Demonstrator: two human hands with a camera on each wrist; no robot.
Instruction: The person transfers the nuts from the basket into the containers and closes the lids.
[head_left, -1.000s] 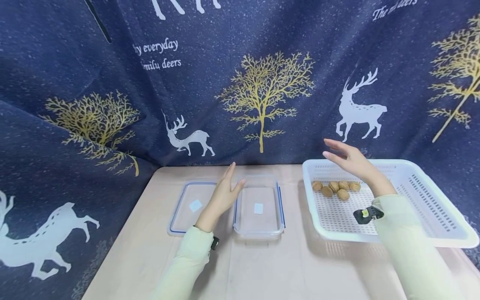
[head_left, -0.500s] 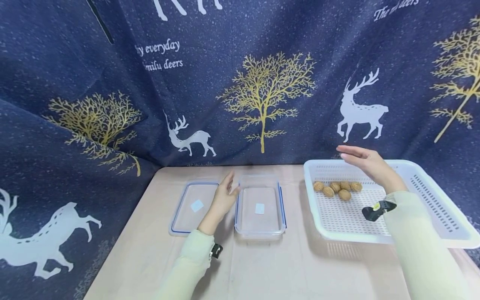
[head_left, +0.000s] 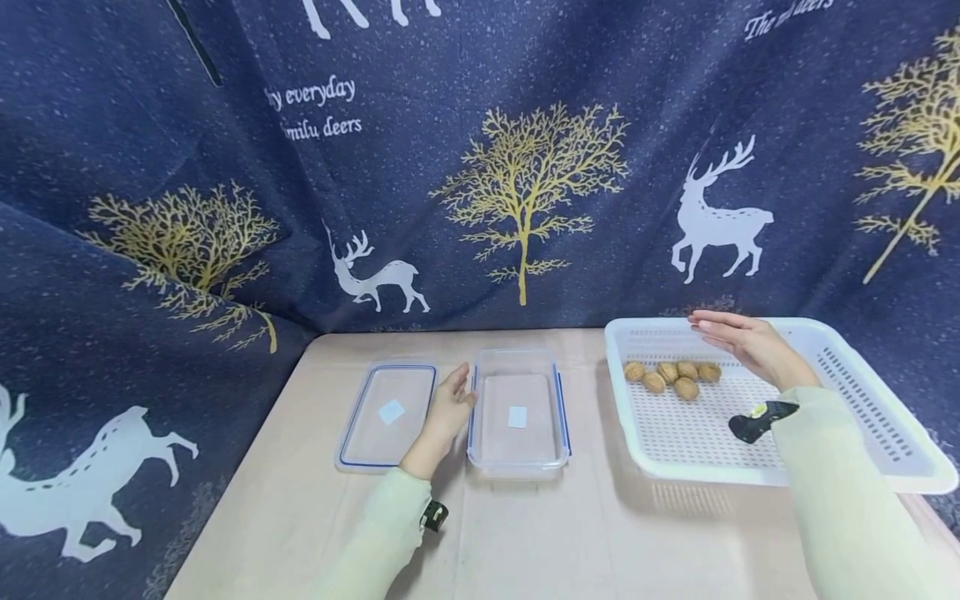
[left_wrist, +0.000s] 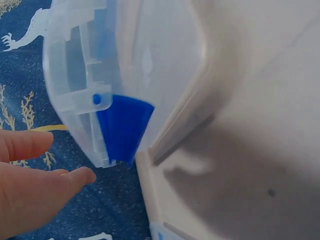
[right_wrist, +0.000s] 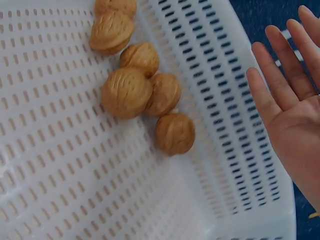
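Observation:
My left hand (head_left: 447, 410) is at the left side of a clear plastic container (head_left: 517, 462) with blue-edged sides, its fingers loosely bent and holding nothing. In the left wrist view, the thumb and a finger stand apart beside the container's blue clip (left_wrist: 125, 127). My right hand (head_left: 756, 346) hovers over the back of a white perforated basket (head_left: 705, 477), fingers extended and palm bare in the right wrist view. Several walnuts (right_wrist: 127, 93) lie grouped on the basket floor near its back left, to the left of that hand.
A clear lid with a blue seal (head_left: 360, 454) lies flat on the table (head_left: 525, 542), left of the container. A dark blue curtain (head_left: 420, 150) printed with deer and trees hangs right behind the table and along its left side.
My left hand has come down and back toward the container's left side. My right hand has moved right and lower over the basket. The walnuts, container and lid have stayed put.

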